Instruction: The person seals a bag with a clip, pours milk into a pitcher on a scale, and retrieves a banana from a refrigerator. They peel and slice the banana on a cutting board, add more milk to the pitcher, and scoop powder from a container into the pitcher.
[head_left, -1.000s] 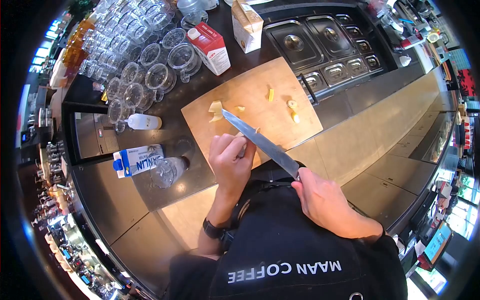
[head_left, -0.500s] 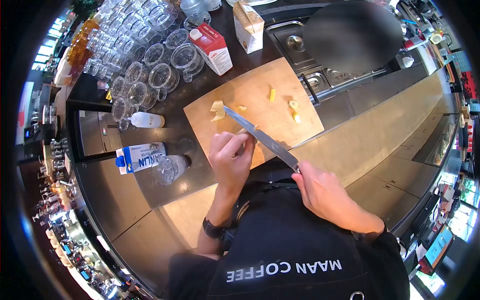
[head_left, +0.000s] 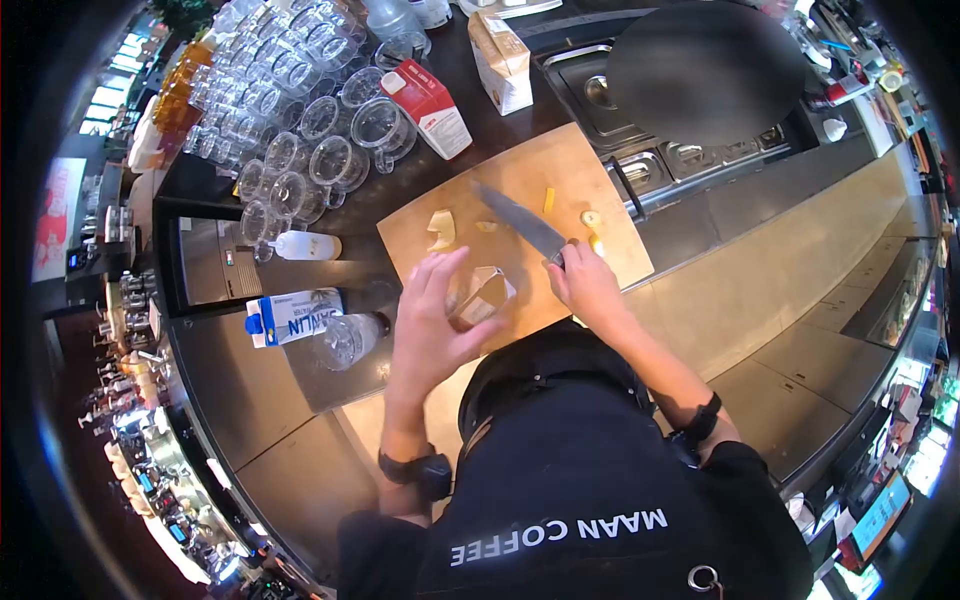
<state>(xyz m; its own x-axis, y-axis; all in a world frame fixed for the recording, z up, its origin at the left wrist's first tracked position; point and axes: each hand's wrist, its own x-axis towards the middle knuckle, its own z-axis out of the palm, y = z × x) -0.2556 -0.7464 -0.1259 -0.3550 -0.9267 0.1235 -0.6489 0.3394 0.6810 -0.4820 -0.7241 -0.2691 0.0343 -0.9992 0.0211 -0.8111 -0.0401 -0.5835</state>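
Observation:
On the wooden cutting board point(head_left: 560, 160), my right hand point(head_left: 592, 288) grips the handle of a kitchen knife point(head_left: 522, 218). Its blade points up and left across the board. My left hand point(head_left: 425, 318) is spread open over the board's near-left edge, thumb apart from the fingers. Beside its thumb lies a pale brown, angular piece point(head_left: 487, 297), whose kind I cannot make out. A curled pale yellow peel piece point(head_left: 441, 229) rests farther left. Toward the right are a yellow strip point(head_left: 549, 200), a round slice point(head_left: 590, 218) and another yellow piece point(head_left: 597, 244), partly beside the right hand.
Many glass cups point(head_left: 340, 160) crowd the back left. A red-and-white carton point(head_left: 428, 108) and a beige carton point(head_left: 500, 62) stand behind the board. Left are a squeeze bottle point(head_left: 308, 246), a blue-and-white carton point(head_left: 295, 315) and a clear cup point(head_left: 350, 340). Metal containers point(head_left: 640, 170) sit to the right.
My left hand has opened and let go of the small piece it pinched at the blade. The knife has moved right and away from me, with my right hand still on its handle.

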